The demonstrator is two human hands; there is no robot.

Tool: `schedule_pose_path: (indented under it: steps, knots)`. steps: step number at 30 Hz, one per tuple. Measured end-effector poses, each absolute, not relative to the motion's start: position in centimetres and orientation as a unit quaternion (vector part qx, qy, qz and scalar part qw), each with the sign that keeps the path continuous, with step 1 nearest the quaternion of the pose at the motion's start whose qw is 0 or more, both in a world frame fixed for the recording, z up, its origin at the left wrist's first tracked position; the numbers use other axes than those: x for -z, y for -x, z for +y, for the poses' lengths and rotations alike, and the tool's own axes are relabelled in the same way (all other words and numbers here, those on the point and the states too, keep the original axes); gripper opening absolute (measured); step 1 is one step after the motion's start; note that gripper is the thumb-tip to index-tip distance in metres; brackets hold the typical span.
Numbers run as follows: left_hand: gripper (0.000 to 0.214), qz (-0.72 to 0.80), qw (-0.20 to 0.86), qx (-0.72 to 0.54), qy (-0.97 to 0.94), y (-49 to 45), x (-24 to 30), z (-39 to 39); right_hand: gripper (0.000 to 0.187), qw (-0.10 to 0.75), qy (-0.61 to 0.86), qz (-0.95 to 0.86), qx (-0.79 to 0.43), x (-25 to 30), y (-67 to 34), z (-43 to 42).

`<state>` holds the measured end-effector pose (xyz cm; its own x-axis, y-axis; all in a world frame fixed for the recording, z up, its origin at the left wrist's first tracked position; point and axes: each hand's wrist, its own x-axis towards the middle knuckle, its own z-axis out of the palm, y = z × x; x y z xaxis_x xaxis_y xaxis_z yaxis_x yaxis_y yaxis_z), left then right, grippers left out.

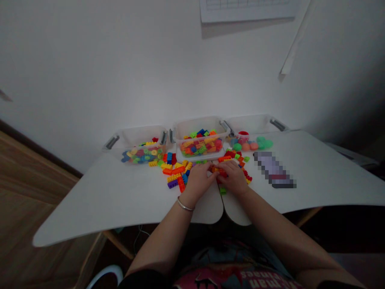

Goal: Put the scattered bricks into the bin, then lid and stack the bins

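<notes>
My left hand (197, 180) and my right hand (233, 177) meet at the middle of the white table (120, 192), with their fingertips on a small cluster of orange and red plastic building bricks (218, 171). The fingers partly hide that cluster. Loose bricks in yellow, orange, blue and purple (176, 174) lie just beyond and left of my left hand. A scatter of red, orange and green bricks (236, 158) lies beyond my right hand. A silver bangle (185, 204) circles my left wrist.
Along the back of the table stand several clear plastic bins with grey latches; the left bin (141, 145) and middle bin (200, 138) hold mixed bricks. Green and coral round pieces (252, 145) lie by the right bin (249, 125). A pixelated object (273, 170) lies right. A white wall rises behind.
</notes>
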<state>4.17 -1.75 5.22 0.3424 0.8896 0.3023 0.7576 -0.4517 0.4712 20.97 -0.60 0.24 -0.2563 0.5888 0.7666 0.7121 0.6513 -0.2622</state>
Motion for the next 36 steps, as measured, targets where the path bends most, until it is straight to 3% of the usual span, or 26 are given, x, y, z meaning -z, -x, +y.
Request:
schedule_pose_path:
  steps: [11,17,22,26,31,36]
  knots:
    - [0.016,0.526,0.244,-0.325,-0.747,-3.6,-4.0,-0.7,0.023,0.438,0.409,-0.799,0.057,-0.4,-20.9,-0.6]
    - [0.019,0.521,0.169,-0.420,-0.724,-2.0,-6.4,0.4,0.024,0.443,0.433,-0.784,0.044,-0.6,-21.0,-0.7]
    - [0.037,0.480,0.113,-0.532,-0.688,-0.1,-10.3,2.0,0.019,0.436,0.435,-0.787,0.044,-0.6,-21.1,-0.8]
    - [0.029,0.491,0.079,-0.555,-0.666,1.0,-13.2,4.7,0.019,0.435,0.435,-0.787,0.040,-0.4,-21.3,-0.6]
    - [0.027,0.549,0.058,-0.520,-0.652,1.2,-15.1,8.2,0.018,0.433,0.439,-0.787,0.029,-0.6,-21.4,-0.6]
    - [0.026,0.628,-0.044,-0.418,-0.654,0.3,-15.1,9.1,0.021,0.443,0.441,-0.780,0.027,-0.6,-21.4,-0.7]
